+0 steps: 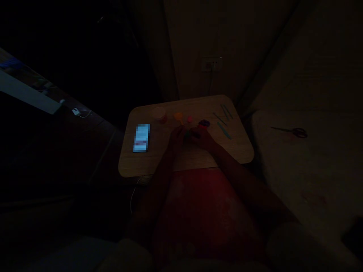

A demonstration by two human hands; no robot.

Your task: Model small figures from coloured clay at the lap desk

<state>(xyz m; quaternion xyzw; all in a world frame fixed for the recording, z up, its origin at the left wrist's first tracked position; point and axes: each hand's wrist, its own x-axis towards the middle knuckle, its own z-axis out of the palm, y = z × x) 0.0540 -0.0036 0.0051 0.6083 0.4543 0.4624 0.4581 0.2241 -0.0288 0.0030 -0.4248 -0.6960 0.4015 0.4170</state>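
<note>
My left hand [177, 138] and my right hand [200, 138] meet over the front middle of a light wooden tabletop [181, 160]. Something small and dark may lie between them, but the dim light hides what it is. Just beyond my right hand sits a dark red and purple object [203, 124]. Farther back lie an orange lump [178, 116], a small pink lump [190, 119] and a small round tub [159, 114]. Several thin teal sticks [224, 117] lie at the table's right side.
A lit phone [141, 138] lies on the table's left side. To the right, scissors [292, 132] rest on a pale soft surface [306, 177]. A wall socket [211, 64] with a cable [210, 81] is behind the table. The room is very dark.
</note>
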